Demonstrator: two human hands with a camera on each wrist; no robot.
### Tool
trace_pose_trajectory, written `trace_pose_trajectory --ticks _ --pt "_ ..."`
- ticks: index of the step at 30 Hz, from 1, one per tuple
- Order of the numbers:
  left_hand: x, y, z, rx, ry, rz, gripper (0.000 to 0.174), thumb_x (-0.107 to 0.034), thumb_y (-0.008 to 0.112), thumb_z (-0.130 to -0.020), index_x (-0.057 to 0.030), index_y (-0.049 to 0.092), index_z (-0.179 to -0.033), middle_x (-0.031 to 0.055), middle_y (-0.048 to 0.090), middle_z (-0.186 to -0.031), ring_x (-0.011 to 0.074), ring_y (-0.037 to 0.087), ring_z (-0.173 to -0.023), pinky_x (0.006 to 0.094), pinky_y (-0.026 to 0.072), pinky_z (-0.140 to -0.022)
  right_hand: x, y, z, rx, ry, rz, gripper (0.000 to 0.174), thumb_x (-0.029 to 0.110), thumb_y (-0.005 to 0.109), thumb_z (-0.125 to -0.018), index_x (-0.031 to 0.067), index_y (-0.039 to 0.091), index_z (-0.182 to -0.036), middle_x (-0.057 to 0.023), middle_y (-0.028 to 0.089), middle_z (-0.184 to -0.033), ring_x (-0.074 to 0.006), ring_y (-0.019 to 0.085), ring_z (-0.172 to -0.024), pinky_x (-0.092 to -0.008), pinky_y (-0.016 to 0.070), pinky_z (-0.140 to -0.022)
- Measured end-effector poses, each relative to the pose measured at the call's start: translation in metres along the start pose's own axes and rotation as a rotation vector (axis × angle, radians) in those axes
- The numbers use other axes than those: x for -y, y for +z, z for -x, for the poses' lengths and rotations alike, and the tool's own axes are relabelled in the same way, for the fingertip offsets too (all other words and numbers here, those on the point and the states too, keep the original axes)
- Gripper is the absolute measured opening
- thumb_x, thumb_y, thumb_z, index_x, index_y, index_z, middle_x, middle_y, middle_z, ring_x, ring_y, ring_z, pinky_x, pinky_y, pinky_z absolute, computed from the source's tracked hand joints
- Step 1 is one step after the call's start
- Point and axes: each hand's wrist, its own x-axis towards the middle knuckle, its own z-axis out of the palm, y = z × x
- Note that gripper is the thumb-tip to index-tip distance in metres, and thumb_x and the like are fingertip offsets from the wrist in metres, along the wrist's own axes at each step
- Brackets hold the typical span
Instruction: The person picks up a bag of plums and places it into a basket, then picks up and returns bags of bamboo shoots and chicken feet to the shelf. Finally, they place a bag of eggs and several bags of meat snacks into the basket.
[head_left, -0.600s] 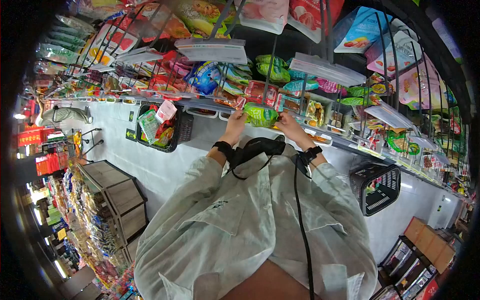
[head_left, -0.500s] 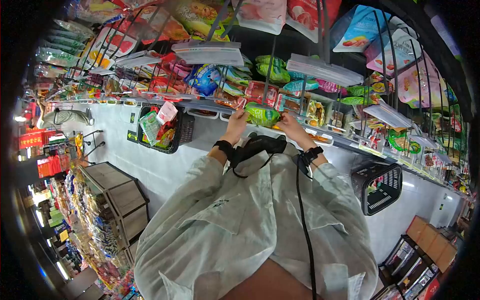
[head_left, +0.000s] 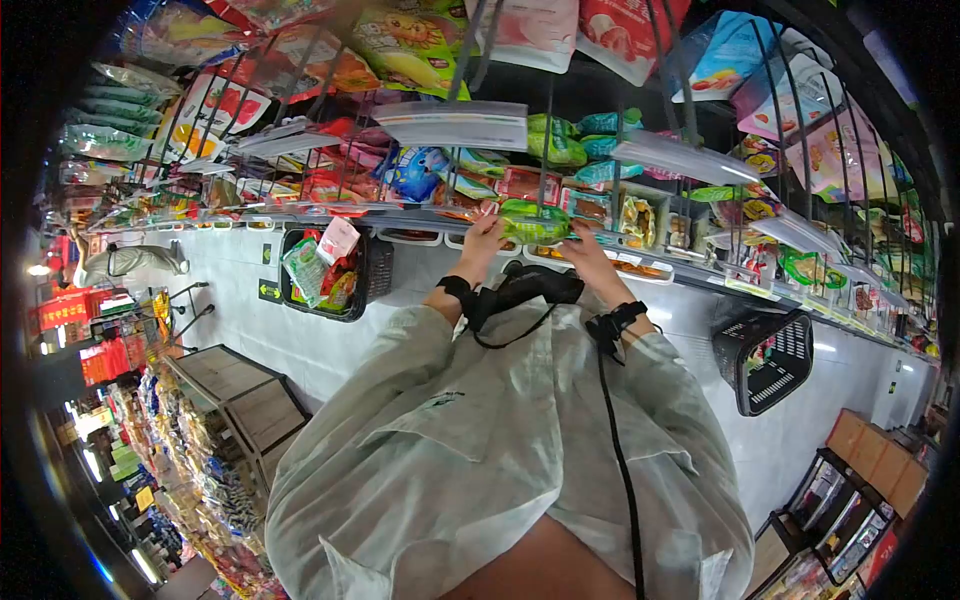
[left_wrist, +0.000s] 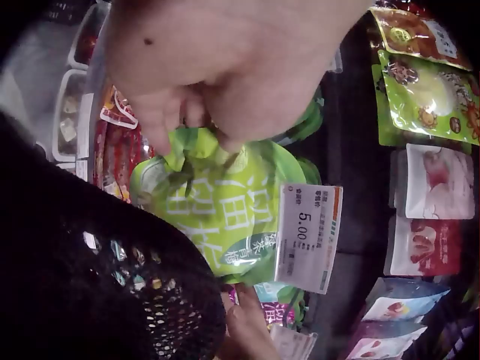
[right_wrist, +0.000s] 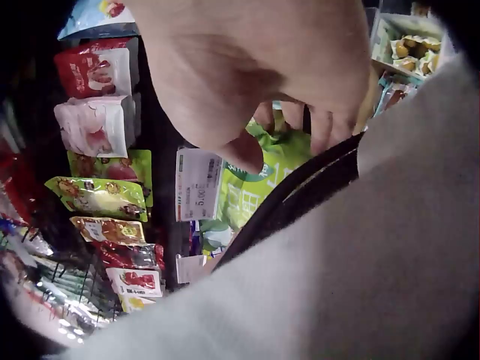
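Both hands hold a bright green snack bag [head_left: 535, 224] by its two ends, just in front of the shelf. The left hand [head_left: 484, 240] pinches the crimped left end, with thumb and fingers bunched round it in the left wrist view. At the other end, the right hand [head_left: 592, 260] grips the bag, its thumb on the printed face [right_wrist: 262, 180] in the right wrist view. Large pale characters cover that face. A white price tag [left_wrist: 307, 238] reading 5.00 stands beside the bag. More green bags [head_left: 557, 140] lie behind it on the shelf.
A black basket [head_left: 380, 265] with several packets stands on the floor to the left. Another black basket [head_left: 765, 385] stands at the right. Metal hooks with pouches [head_left: 525, 30] and price holders [head_left: 455, 125] hang over the hands. Trays [head_left: 640, 268] line the shelf's front.
The green bag has tipped, so its printed face shows less in the head view. Both hands keep their hold, and the head view has shifted slightly.
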Motion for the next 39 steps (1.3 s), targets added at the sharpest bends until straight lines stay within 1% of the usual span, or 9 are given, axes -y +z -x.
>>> trace_pose_trajectory --ticks 8,11,17,20,23,32,35,38,39 --pt "0.021 -0.015 -0.026 0.146 0.089 -0.007 0.014 -0.017 0.060 -0.099 -0.0037 0.064 -0.100 -0.0019 0.058 -0.084 0.0076 0.057 -0.080 0.0244 0.0482 -0.071 -0.011 0.003 0.004 -0.071 -0.008 -0.100 0.070 0.024 0.066 -0.093 -0.0055 0.032 -0.147 -0.0222 0.046 -0.145 -0.0302 0.049 -0.135 -0.0367 0.0436 -0.104" --pt "0.016 -0.013 -0.022 0.153 0.106 0.008 0.015 -0.017 0.061 -0.099 -0.0027 0.064 -0.099 -0.0015 0.060 -0.086 0.0073 0.057 -0.081 0.0239 0.0483 -0.071 -0.042 -0.002 -0.009 -0.079 -0.084 -0.091 0.066 0.023 0.066 -0.093 -0.0069 0.036 -0.144 -0.0203 0.049 -0.142 -0.0283 0.050 -0.133 -0.0361 0.0437 -0.104" --pt "0.018 -0.018 -0.028 0.182 0.062 0.001 0.016 -0.017 0.061 -0.099 -0.0015 0.065 -0.100 0.0004 0.062 -0.092 0.0084 0.059 -0.083 0.0247 0.0494 -0.074 -0.019 0.000 -0.002 -0.087 -0.018 -0.142 0.065 0.026 0.066 -0.094 -0.0079 0.038 -0.143 -0.0202 0.052 -0.141 -0.0265 0.054 -0.129 -0.0347 0.0444 -0.102" --pt "0.007 -0.016 -0.025 0.194 0.072 -0.013 0.020 -0.018 0.061 -0.099 -0.0004 0.065 -0.109 0.0013 0.063 -0.095 0.0087 0.059 -0.086 0.0251 0.0499 -0.076 -0.016 0.001 -0.005 -0.145 0.041 -0.144 0.068 0.013 0.069 -0.091 -0.0140 0.033 -0.142 -0.0225 0.056 -0.133 -0.0260 0.053 -0.129 -0.0324 0.0433 -0.105" --pt "0.008 -0.017 -0.032 0.218 0.059 0.010 0.028 -0.018 0.060 -0.100 0.0008 0.062 -0.120 0.0019 0.063 -0.098 0.0090 0.059 -0.088 0.0247 0.0501 -0.077 -0.010 0.000 -0.004 -0.129 0.073 -0.166 0.071 0.016 0.070 -0.091 -0.0151 0.032 -0.143 -0.0238 0.055 -0.137 -0.0257 0.052 -0.130 -0.0319 0.0424 -0.105" --pt "0.005 -0.017 -0.036 0.199 0.044 -0.001 0.032 -0.017 0.060 -0.099 0.0009 0.060 -0.126 0.0038 0.064 -0.103 0.0093 0.060 -0.092 0.0229 0.0500 -0.079 0.018 0.011 0.009 -0.190 0.065 -0.099 0.071 0.020 0.069 -0.091 -0.0071 0.034 -0.146 -0.0246 0.055 -0.137 -0.0262 0.052 -0.130 -0.0339 0.0420 -0.105" --pt "0.012 -0.014 -0.042 0.169 0.043 0.053 0.034 -0.020 0.060 -0.099 0.0008 0.060 -0.127 0.0042 0.064 -0.105 0.0116 0.060 -0.094 0.0257 0.0494 -0.082 0.006 0.006 0.003 -0.108 0.170 -0.101 0.061 0.020 0.067 -0.093 0.0012 0.041 -0.144 -0.0223 0.056 -0.135 -0.0251 0.053 -0.128 -0.0362 0.0440 -0.103" --pt "0.011 -0.015 -0.059 0.156 0.000 -0.197 0.027 -0.013 0.056 -0.100 -0.0018 0.058 -0.125 0.0050 0.057 -0.118 0.0143 0.057 -0.109 0.0282 0.0481 -0.091 0.003 0.009 -0.005 0.014 0.076 0.018 0.048 0.019 0.066 -0.093 0.0063 0.049 -0.137 -0.0176 0.055 -0.133 -0.0302 0.057 -0.124 -0.0388 0.0487 -0.097" --pt "0.005 -0.010 -0.055 0.118 0.042 -0.240 0.030 -0.020 0.057 -0.100 -0.0038 0.059 -0.126 0.0039 0.059 -0.115 0.0149 0.058 -0.106 0.0304 0.0473 -0.091 0.001 0.013 -0.007 -0.025 0.002 0.123 0.048 0.017 0.065 -0.094 0.0077 0.049 -0.138 -0.0176 0.055 -0.134 -0.0305 0.056 -0.124 -0.0387 0.0476 -0.098"
